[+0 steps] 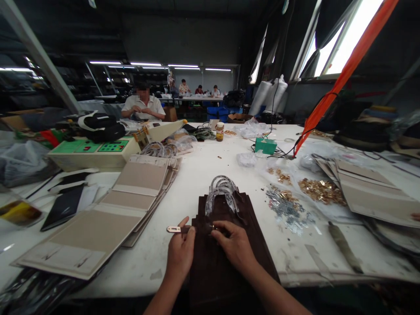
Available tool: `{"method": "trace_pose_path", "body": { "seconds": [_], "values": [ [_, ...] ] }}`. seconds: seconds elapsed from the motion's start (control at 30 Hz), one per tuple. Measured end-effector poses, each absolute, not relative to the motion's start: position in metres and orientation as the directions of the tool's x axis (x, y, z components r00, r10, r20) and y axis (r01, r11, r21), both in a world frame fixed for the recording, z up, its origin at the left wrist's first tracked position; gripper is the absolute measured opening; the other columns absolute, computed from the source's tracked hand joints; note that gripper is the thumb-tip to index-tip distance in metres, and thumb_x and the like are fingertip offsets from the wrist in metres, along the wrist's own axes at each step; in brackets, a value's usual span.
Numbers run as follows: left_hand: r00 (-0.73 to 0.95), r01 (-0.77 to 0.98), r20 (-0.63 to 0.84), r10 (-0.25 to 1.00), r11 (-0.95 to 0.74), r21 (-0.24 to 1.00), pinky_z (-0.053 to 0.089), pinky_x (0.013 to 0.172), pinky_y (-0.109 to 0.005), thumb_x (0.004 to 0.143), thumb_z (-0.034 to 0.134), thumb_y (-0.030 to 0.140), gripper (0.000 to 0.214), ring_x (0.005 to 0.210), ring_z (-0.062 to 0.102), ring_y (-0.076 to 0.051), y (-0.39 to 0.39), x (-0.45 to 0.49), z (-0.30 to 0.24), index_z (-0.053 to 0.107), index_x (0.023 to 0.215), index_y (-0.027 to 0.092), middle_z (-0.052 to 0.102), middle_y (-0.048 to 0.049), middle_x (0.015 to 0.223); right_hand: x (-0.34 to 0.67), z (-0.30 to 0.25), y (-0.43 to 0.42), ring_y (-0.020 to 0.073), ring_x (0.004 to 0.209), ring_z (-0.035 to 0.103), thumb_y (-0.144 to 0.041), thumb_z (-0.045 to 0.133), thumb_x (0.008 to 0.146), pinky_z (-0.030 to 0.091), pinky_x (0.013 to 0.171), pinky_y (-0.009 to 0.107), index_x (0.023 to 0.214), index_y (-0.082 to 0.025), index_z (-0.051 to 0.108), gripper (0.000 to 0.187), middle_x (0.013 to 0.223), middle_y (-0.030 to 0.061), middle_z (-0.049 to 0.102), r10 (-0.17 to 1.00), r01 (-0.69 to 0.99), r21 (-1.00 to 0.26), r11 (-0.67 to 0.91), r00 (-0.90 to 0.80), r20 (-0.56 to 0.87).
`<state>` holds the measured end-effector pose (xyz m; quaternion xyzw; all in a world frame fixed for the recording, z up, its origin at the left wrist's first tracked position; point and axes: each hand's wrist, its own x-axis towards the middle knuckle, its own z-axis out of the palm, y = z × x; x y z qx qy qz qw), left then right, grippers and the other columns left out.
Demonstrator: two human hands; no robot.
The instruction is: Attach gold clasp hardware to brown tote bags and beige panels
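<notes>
Over dark panels [218,271] — left fingers [190,236] tight on a strap [175,229], right fingers [225,225] pinched at a fitting [214,227].

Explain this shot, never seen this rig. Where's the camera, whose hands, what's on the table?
It's one picture, from a camera worn on the person's head, looking forward and down. There's no robot arm: the left hand and right hand are the wearer's own, bare. The left holds a dark strap with a pale end; the right pinches a small piece, too small to identify, over a dark brown stack. On the white table, beige panels lie left; gold pieces and grey pieces lie right.
</notes>
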<state>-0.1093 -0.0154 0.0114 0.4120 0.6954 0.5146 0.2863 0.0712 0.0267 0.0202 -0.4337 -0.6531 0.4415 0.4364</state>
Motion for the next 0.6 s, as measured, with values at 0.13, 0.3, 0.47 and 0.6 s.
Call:
{"method": "trace_pose_path", "body": {
  "seconds": [0.13, 0.3, 0.47, 0.6],
  "values": [
    [-0.473, 0.149, -0.009, 0.881, 0.089, 0.985, 0.049, 0.107, -0.045, 0.085, 0.065, 0.051, 0.063, 0.12, 0.068, -0.031, -0.021, -0.107, 0.025, 0.063, 0.135, 0.013, 0.073, -0.0148, 0.128, 0.065, 0.024, 0.027, 0.0217, 0.082, 0.071, -0.035, 0.073, 0.086, 0.055, 0.075, 0.03, 0.101, -0.023, 0.08, 0.021, 0.088, 0.0027, 0.078, 0.954, 0.208, -0.949, 0.236, -0.234, 0.186],
    [-0.416, -0.092, -0.103, 0.903, 0.071, 0.993, 0.053, 0.103, -0.046, 0.079, 0.075, 0.043, 0.053, 0.117, 0.069, -0.032, -0.028, -0.107, 0.041, 0.072, 0.123, 0.014, 0.077, -0.0139, 0.118, 0.063, 0.031, 0.022, 0.0199, 0.08, 0.071, -0.032, 0.073, 0.086, 0.053, 0.073, 0.028, 0.099, -0.023, 0.08, 0.017, 0.086, 0.0014, 0.078, 0.954, 0.224, -0.945, 0.237, -0.236, 0.184],
    [-0.332, -0.442, -0.268, 0.904, 0.102, 0.891, 0.059, 0.089, -0.043, 0.078, 0.078, 0.04, 0.046, 0.099, 0.075, -0.03, -0.034, -0.098, 0.046, 0.073, 0.115, 0.013, 0.08, -0.0109, 0.103, 0.058, 0.039, 0.015, 0.0192, 0.076, 0.07, -0.032, 0.072, 0.086, 0.052, 0.071, 0.028, 0.098, -0.022, 0.079, 0.016, 0.081, 0.0006, 0.076, 0.948, 0.244, -0.937, 0.252, -0.256, 0.188],
    [-0.386, -0.521, -0.266, 0.883, 0.03, 0.853, 0.059, 0.084, -0.039, 0.075, 0.078, 0.041, 0.035, 0.093, 0.074, -0.027, -0.035, -0.086, 0.049, 0.073, 0.1, 0.017, 0.079, -0.0061, 0.093, 0.052, 0.044, 0.008, 0.0181, 0.073, 0.069, -0.031, 0.071, 0.088, 0.052, 0.071, 0.027, 0.1, -0.023, 0.078, 0.016, 0.08, 0.0003, 0.076, 0.934, 0.294, -0.902, 0.317, -0.264, 0.242]
  ]
}}
